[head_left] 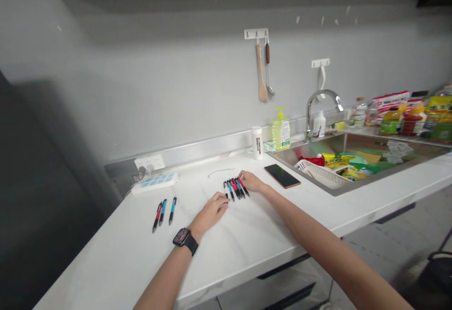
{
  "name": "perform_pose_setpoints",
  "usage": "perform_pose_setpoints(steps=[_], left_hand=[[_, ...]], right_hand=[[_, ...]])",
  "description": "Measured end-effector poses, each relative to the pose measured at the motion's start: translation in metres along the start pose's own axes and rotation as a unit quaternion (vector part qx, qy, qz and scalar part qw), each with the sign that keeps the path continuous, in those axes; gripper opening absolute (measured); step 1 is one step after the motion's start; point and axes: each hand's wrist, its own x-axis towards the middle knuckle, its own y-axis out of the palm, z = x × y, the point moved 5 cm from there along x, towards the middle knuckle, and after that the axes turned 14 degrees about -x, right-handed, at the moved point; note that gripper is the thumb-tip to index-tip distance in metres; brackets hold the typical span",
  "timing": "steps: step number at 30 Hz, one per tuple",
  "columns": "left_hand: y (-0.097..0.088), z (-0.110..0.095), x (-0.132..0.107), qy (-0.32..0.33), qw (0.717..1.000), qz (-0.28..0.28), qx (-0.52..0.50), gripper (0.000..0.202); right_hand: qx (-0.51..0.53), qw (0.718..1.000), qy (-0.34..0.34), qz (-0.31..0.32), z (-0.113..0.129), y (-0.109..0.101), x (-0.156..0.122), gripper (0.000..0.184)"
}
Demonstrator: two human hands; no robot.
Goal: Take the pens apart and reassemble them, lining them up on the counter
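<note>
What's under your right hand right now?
Under the fingertips of the right hand lie the upper ends of a row of pens on the white counter. What lies beneath the palm is covered.

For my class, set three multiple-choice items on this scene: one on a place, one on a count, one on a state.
1. Where does the phone lie?
A. In a drawer
B. On the counter beside the sink
C. On a shelf

2. How many pens lie apart, beyond the left hand?
A. One
B. Two
C. Three

3. How is the wooden spoon kept?
A. Hanging from a wall rack
B. Standing in a cup
C. Lying on the counter

Answers:
1. B: it rests flat by the sink.
2. C: three lie separate from the bunch.
3. A: it hangs below the rack.
</note>
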Motion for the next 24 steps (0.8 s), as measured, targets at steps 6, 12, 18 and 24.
perform_pose_setpoints(steps=[6, 12, 18, 24], left_hand=[[0.002, -0.009, -0.003, 0.001, 0.999, 0.032, -0.002, 0.036], [0.001, -0.010, -0.004, 0.008, 0.999, 0.035, 0.017, 0.036], [-0.002, -0.006, -0.005, 0.021, 0.995, 0.035, 0.095, 0.040], [0.003, -0.009, -0.006, 0.049, 0.985, 0.054, 0.157, 0.049]], right_hand=[[-0.028, 1.000, 0.000, -0.013, 0.004, -0.002, -0.002, 0.024], [-0.066, 0.997, -0.030, -0.030, 0.015, 0.001, -0.004, 0.028], [-0.106, 0.993, -0.051, -0.025, 0.022, 0.002, -0.006, 0.031], [-0.135, 0.989, -0.057, -0.021, 0.027, 0.005, -0.009, 0.028]])
